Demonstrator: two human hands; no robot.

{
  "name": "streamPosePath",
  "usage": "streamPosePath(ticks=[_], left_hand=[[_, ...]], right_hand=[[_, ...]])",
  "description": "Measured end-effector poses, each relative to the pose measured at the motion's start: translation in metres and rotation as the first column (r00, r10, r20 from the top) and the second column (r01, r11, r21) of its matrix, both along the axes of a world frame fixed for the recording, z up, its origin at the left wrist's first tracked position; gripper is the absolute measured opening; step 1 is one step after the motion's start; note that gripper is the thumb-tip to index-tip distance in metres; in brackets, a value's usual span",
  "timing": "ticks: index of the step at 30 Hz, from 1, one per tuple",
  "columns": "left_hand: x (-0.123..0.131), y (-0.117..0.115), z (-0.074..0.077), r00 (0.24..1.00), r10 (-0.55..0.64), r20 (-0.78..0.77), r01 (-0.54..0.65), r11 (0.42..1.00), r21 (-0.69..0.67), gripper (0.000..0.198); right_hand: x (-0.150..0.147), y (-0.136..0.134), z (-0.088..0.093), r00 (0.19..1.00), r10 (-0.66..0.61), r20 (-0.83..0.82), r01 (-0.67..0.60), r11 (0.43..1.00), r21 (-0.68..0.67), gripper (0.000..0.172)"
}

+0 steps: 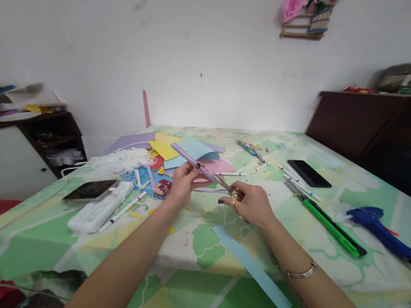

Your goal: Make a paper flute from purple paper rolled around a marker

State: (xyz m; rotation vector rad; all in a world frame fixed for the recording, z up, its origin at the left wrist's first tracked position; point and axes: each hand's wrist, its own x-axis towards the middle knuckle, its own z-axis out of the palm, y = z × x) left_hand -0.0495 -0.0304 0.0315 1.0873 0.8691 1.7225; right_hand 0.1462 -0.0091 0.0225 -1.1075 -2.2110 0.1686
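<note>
The right grip is closed around the handles of a pair of scissors, the fingers curled at the gold loops and the thumb lower, toward the left. The left grip is narrow, the thumb pressing a purple strip against the fingers. So the strip is in the left grip, above the surface, and lies to the left of the scissors.

Its long axis runs slantwise, from a free far end up and to the left, past the left thumb, down to a near end on the right. That right end meets the scissors' blades, which point left along nearly the same line, so strip and blades look close to end to end rather than crossed. Whether the blades stand apart, or have the paper between them, I cannot tell. Of the two hands, the left is nearer to the strip's middle; the right is nearer to its right end.

Below the right grip, a light blue strip slants toward the near edge. Beyond the left grip lie a yellow sheet and a tangle of white string. Well out to the right are a green utility knife and a blue glue gun.
</note>
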Motion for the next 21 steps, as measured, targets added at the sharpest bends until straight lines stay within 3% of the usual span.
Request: streamPosePath(ticks=[11, 21], left_hand=[[0.0034, -0.0014, -0.0012, 0.998, -0.053, -0.017, 0.054, 0.997, 0.050, 0.029], [0.0061, 0.0005, -0.0051, 0.999, 0.016, -0.049, -0.015, 1.000, 0.028, 0.033]], right_hand=[[-0.0014, 0.0008, -0.0025, 0.994, -0.072, 0.083, 0.069, 0.997, 0.043, 0.044], [-0.0048, -0.0044, -0.0019, 0.983, -0.112, 0.148, 0.097, 0.989, 0.107, 0.046]])
